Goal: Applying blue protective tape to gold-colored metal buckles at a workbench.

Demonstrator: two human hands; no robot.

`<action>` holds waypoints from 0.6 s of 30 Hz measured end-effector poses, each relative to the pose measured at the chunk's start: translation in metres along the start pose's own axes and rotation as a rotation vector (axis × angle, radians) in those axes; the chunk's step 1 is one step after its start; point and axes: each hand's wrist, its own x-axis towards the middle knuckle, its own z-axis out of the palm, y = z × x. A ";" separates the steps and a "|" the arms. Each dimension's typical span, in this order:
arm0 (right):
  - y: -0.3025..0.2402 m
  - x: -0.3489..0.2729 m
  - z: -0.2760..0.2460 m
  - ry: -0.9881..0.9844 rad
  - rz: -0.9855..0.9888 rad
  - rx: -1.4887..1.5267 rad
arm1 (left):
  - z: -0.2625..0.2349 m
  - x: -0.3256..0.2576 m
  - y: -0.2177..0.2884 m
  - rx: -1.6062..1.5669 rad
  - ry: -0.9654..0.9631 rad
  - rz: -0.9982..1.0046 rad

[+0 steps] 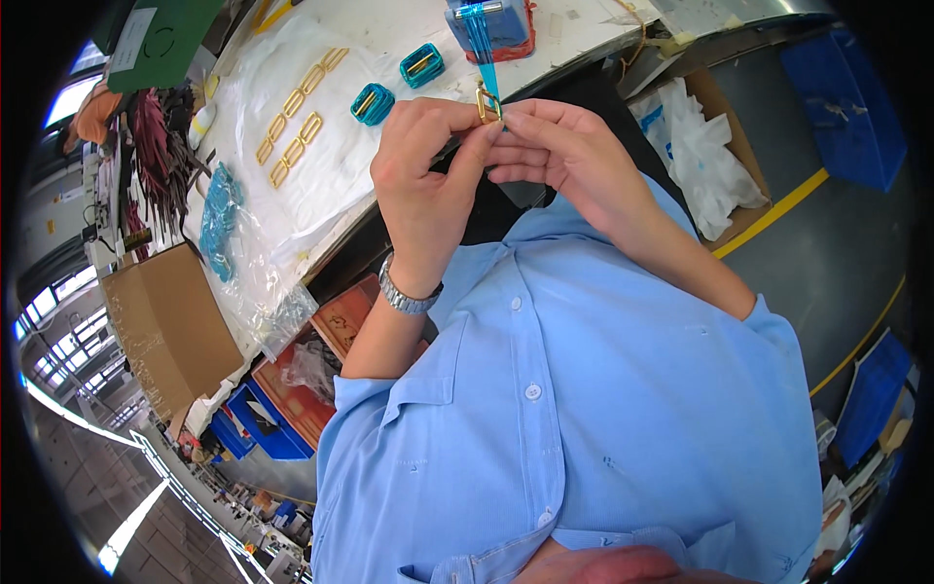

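1. The left hand (423, 165) and the right hand (569, 156) are raised together in front of the chest, and their fingertips meet.
2. Both hands pinch one small gold buckle (488, 103) between thumbs and forefingers; the buckle stands upright at the top of the fingers, just above the edge of the worktop (409, 29).
3. A thin blue film strip (480, 44) runs from the buckle up to a blue dispenser (491, 21) that stands on the worktop behind the hands.
4. A metal wristwatch (407, 295) sits on the left wrist, and the person wears a light blue shirt (584, 409) with short sleeves.
5. Two buckles wrapped in blue film (373, 103) (421, 65) lie on the worktop, just left of the hands.
6. More to the left, bare gold buckles (295, 117) lie in two slanted rows on a white plastic sheet (331, 185).
7. A heap of blue wrapped pieces (219, 219) lies in a clear bag near the left edge of the worktop.
8. A brown cardboard box (170, 326) stands lower at the left, and another box with white plastic bags (696, 156) is on the floor at the right.
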 end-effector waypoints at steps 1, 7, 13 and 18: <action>-0.002 0.000 0.001 0.021 0.065 0.019 | -0.001 0.001 0.001 0.002 -0.016 -0.003; -0.006 0.002 -0.006 -0.016 0.236 0.199 | -0.006 0.006 -0.006 -0.219 -0.100 -0.170; -0.009 0.007 -0.005 0.013 0.370 0.311 | -0.010 0.022 -0.018 -0.539 -0.187 -0.421; -0.001 0.012 0.001 0.084 0.400 0.569 | -0.015 0.034 -0.027 -0.596 -0.334 -0.570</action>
